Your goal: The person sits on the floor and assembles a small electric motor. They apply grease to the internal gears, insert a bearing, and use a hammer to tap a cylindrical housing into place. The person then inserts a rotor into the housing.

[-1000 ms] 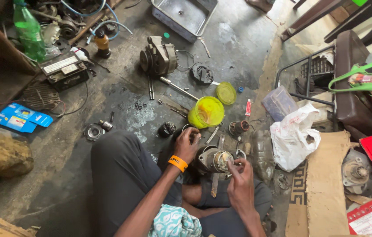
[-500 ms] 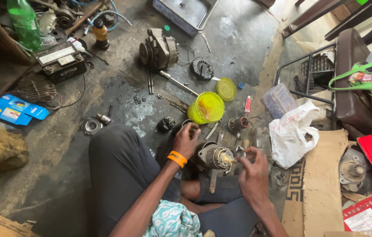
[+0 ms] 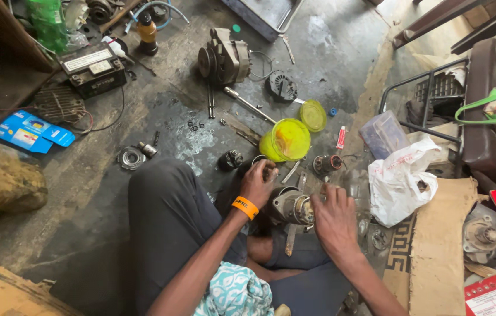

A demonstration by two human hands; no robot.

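Greasy metal motor housing [image 3: 290,206] steadied between two hands on the floor, low in the head view, just in front of the seated person's legs.

Left hand [image 3: 258,182], the one with the orange wristband [image 3: 245,207], is curled over a dark ring-shaped part [image 3: 258,162] at the housing's far end, fingers closed on it. Right hand [image 3: 334,217] rests against the housing's open face, fingers bent toward the shaft; whether they pinch anything small I cannot tell. It reads as the middle of a strip-down or refit, with a yellow bowl [image 3: 286,139], its lid [image 3: 313,115], a small rotor [image 3: 325,164] and loose bolts [image 3: 193,124] spread near on the concrete floor [image 3: 142,111]. By my judgement the next move needs the housing kept from rolling while the ring is seated or freed squarely.
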